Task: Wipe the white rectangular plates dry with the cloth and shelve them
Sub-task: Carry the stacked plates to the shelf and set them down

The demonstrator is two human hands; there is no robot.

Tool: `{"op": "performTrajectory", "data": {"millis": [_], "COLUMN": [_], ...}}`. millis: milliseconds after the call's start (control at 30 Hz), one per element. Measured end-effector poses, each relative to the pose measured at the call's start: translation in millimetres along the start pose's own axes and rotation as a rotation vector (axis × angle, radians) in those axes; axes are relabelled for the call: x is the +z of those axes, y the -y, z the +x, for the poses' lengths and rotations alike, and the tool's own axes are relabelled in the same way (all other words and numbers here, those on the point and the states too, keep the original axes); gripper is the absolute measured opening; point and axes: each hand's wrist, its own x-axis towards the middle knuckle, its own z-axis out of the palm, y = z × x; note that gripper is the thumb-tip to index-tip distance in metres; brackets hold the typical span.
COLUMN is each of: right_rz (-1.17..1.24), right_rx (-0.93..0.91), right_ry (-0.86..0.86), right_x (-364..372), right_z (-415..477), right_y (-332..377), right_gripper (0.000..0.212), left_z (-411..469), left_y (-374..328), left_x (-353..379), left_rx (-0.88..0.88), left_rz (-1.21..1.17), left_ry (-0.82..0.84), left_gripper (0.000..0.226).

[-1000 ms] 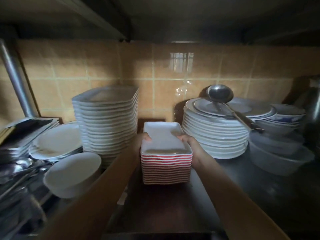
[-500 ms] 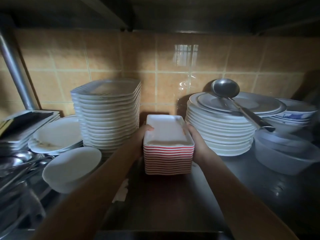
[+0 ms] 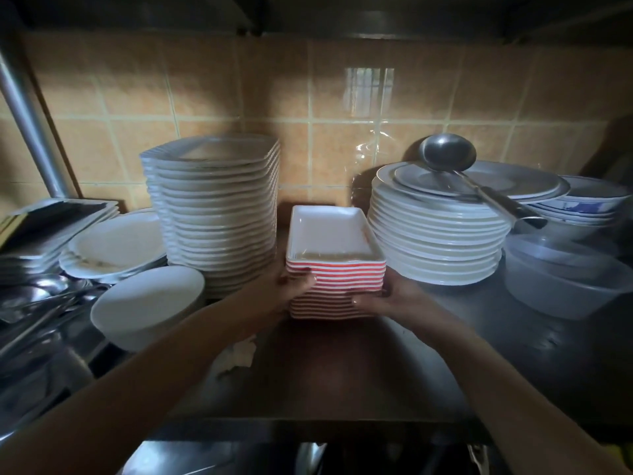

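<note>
Both hands clasp the stack of white rectangular plates [image 3: 334, 255], red-edged, deep on the dim shelf [image 3: 342, 371]. The left hand [image 3: 291, 286] grips its left side and the right hand [image 3: 387, 299] its lower right corner, fingers mostly hidden behind it. Left of the stack and nearer me, a pale crumpled scrap [image 3: 236, 354] peeks from under the forearm, too shadowed to identify.
</note>
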Motion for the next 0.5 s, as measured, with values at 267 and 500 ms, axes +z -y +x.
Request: {"op": "performTrajectory", "data": {"millis": [267, 500], "right_rz": [-0.410, -0.416], "right_rx": [-0.026, 0.008], "right_ry": [-0.236, -0.277], "right_x": [17, 16], "right_z": [1, 2], "right_y": [-13, -9], "right_gripper": [0.076, 0.073], "left_z": [4, 7], "left_y": [22, 27], "left_x": [-9, -10], "left_rx": [0.175, 0.207], "left_rz": [0.402, 0.473], "left_ry": [-0.042, -0.157], "left_gripper": [0.095, 0.094]}}
